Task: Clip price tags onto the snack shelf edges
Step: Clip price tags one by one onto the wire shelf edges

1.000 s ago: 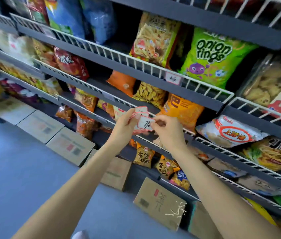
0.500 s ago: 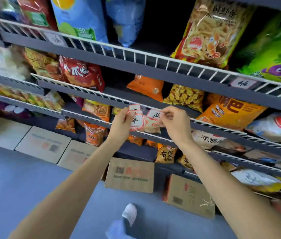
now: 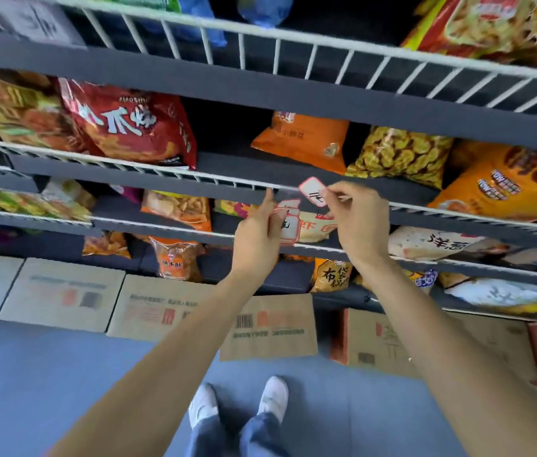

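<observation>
Writing on the price tag (image 3: 314, 192) is blurred.

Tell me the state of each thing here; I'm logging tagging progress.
Right hand: pinches one tag at the wire edge; whether it is clipped cannot be told.
Left hand: holds spare tags, forefinger raised to the edge.
Red bag: sealed, leaning on the shelf.

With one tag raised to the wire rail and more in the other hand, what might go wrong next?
The right hand pinches the price tag by its lower edge only, so it may twist or slip before clipping onto the wire shelf rail. The left hand holds the spare tags loosely with its forefinger stretched toward the rail; one could drop. The frame is blurred, so alignment is uncertain.
</observation>
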